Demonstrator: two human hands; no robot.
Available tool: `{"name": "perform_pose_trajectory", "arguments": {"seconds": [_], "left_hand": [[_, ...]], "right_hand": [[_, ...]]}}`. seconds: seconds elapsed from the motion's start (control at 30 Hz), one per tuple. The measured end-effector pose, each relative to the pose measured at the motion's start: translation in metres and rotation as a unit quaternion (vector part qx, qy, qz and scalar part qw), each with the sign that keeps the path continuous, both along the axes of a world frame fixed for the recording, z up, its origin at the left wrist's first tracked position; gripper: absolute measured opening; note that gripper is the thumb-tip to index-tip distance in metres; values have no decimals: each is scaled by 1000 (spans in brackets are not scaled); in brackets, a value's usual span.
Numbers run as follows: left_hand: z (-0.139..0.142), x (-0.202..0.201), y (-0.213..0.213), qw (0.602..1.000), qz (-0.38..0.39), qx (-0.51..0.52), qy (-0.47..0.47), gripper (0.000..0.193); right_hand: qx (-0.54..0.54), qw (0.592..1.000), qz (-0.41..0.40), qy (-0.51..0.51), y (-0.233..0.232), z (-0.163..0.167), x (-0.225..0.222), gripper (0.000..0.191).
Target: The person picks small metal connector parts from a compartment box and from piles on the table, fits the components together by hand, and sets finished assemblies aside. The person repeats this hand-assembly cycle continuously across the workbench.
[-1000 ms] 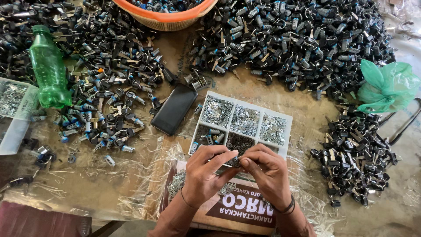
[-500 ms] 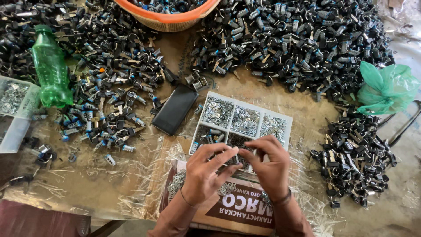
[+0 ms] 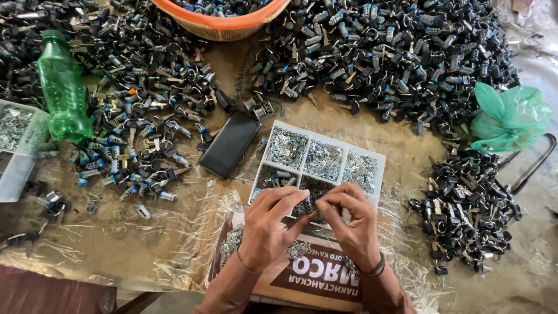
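Note:
My left hand (image 3: pixel 268 227) and my right hand (image 3: pixel 349 224) meet fingertip to fingertip over the near edge of a white compartment tray (image 3: pixel 323 157). Between the fingertips sits a small dark metal part (image 3: pixel 308 203), pinched from both sides. The tray's sections hold small silvery metal pieces. Under my wrists lies a flat brown and white cardboard box (image 3: pixel 317 278) with more small metal bits on it. A dark band circles my right wrist.
Large heaps of small black and silver lock parts (image 3: pixel 383 52) cover the far table, with a smaller pile (image 3: pixel 465 209) at right. A green plastic bottle (image 3: pixel 63 87), a black phone (image 3: pixel 231 144), an orange basin (image 3: pixel 224 23), a green bag (image 3: pixel 508 116) and a clear box (image 3: pixel 17 145) lie around.
Both hands have stayed together over the tray's near edge; the fingers shifted slightly around the small part.

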State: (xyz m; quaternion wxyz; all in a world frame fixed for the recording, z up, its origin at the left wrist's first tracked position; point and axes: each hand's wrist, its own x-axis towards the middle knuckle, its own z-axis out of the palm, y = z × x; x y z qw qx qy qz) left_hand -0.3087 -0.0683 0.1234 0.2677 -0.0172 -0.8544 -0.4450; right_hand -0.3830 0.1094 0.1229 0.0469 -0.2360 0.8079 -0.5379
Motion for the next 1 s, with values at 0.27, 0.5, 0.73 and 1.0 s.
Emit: {"name": "perform_pose_trajectory", "arguments": {"seconds": [0.27,0.5,0.73,1.0], "left_hand": [[7,2,-1,1000,-1,0,18,40],[12,4,-3,1000,-12,-1,20,41],[16,4,-4,1000,-13,-5,24,40],[22,4,-3,1000,-10,10,16,40]], "right_hand": [[-143,975,38,-168,5,-13,7,12],[-130,984,32,-121,3,-6,10,9],[-99,992,34,-69,2,1,9,3],[60,992,-64,87,-2,14,5,15]]}}
